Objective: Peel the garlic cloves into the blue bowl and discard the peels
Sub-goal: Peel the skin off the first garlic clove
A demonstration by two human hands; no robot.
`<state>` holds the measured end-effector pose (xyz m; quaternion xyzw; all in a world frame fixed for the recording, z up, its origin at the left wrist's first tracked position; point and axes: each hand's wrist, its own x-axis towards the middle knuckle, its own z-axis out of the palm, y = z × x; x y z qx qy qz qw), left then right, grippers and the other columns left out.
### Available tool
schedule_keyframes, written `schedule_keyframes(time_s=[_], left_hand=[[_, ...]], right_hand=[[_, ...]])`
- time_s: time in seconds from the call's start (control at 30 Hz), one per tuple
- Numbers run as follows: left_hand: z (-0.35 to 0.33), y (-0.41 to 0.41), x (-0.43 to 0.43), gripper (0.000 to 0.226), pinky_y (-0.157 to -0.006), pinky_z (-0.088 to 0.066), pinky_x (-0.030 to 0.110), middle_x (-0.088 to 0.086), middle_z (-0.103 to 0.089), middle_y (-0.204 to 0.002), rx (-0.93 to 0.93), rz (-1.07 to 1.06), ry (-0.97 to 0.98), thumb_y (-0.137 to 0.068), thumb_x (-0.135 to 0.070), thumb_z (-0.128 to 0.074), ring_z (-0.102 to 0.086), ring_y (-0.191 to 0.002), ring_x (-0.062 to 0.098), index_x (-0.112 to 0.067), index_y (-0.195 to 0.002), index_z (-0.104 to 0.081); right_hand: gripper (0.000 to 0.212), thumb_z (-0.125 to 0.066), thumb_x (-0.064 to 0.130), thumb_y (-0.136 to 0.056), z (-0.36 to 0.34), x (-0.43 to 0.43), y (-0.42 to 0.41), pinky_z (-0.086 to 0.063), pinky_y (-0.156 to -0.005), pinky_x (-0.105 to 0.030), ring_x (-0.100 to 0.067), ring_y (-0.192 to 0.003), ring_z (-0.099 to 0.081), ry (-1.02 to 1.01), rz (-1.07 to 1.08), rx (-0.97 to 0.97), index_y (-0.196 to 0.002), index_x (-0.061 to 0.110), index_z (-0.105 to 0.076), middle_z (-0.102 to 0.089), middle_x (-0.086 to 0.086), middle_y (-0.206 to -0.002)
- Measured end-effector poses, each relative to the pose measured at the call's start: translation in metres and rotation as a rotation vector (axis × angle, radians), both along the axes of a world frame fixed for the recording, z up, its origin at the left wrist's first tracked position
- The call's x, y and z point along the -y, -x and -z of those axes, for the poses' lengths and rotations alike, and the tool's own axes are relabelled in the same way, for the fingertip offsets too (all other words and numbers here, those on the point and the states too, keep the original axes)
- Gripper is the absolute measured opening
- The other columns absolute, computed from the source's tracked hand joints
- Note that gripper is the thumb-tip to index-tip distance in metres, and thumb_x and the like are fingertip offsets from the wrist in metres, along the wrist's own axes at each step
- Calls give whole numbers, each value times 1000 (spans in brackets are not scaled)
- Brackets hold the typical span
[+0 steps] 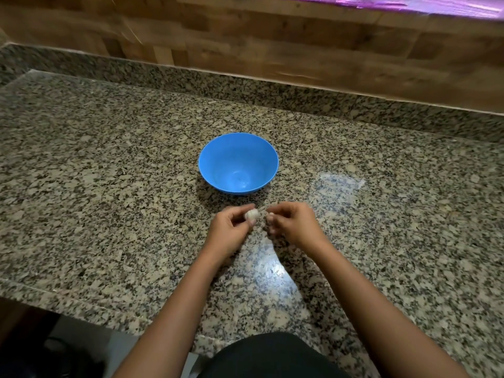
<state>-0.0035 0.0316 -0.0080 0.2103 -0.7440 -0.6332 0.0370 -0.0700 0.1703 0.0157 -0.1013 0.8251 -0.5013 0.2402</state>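
A speckled granite countertop (109, 165) fills most of the view, grey, black and beige, with a raised granite lip along its back edge. Behind the lip runs a wall of wood-look tiles (245, 31) in mixed browns, and a strip of purple-pink light (425, 5) glares across the upper right corner. Bright reflections sit on the polished stone to the right of centre and between the forearms.

Two bare forearms reach in from the bottom edge, over a dark garment (272, 356) at the person's waist, and meet above the counter near the middle.

A blue bowl (210, 159) stands upright on the countertop just beyond the hands, apart from them. Its inside looks nearly bare; only a faint pale mark shows at the bottom, too blurred to identify.

The left hand (229, 227) is curled, its thumb and fingertips gripping a small white garlic piece (251, 214), a clove or a small cluster; the view does not settle which. The garlic is held in the air just in front of the bowl's near side.

The right hand (294, 225) is also curled, its fingertips pinched on a small pale scrap (270, 214), apparently garlic peel, just beside the garlic and slightly apart from it.
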Motion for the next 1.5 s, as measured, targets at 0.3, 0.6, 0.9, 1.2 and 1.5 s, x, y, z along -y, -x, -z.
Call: schedule_keyframes(time_s=[0.3, 0.6, 0.9, 1.2, 1.5], left_hand=[[5, -17, -10, 48, -112, -27, 39, 11, -37, -145, -16, 33, 750, -93, -18, -56, -29, -135, 25, -13, -139, -43], [33, -17, -52, 58, -110, 7, 22, -4, -15, -157, -87, 478, 1028, -99, -48, -25, -5, -145, 10, -20, -149, -19], [37, -16, -52, 72, -111, 1, 26, -1, -28, -154, -103, 475, 1047, -89, -53, -7, -16, -144, 13, -17, -146, -31], [31, -16, -50, 41, -109, -19, 19, -4, -51, -137, -199, 346, 753, -97, -38, -41, -36, -133, 6, -18, -130, -54], [-9, -18, -74, 4, -64, -52, 16, 1, -68, -77, -114, 92, -313, -82, -1, -65, -65, -72, 6, -5, -83, -66]], right_hand=[[6, -61, -3, -81, -3, -37, -1, -56, -55, -22, -17, -59, -60, 164, 124, 336, -85, -1, -66, -68, -14, -75], [9, -73, 1, -73, 0, -57, 1, -55, -56, -26, -16, -53, -60, -77, 117, 278, -76, -2, -65, -67, -13, -68], [16, -75, 7, -73, -2, -39, 21, -56, -78, -36, -23, -83, -65, -419, -3, 252, -82, 0, -65, -68, -13, -86], [6, -66, 5, -81, -8, -55, 1, -58, -70, -31, -18, -71, -65, -227, 29, 268, -84, 0, -64, -69, -13, -84], [19, -57, -2, -77, 6, -67, -52, -57, -65, -20, -15, -71, -64, 834, 435, 747, -95, -5, -62, -67, -13, -83]])
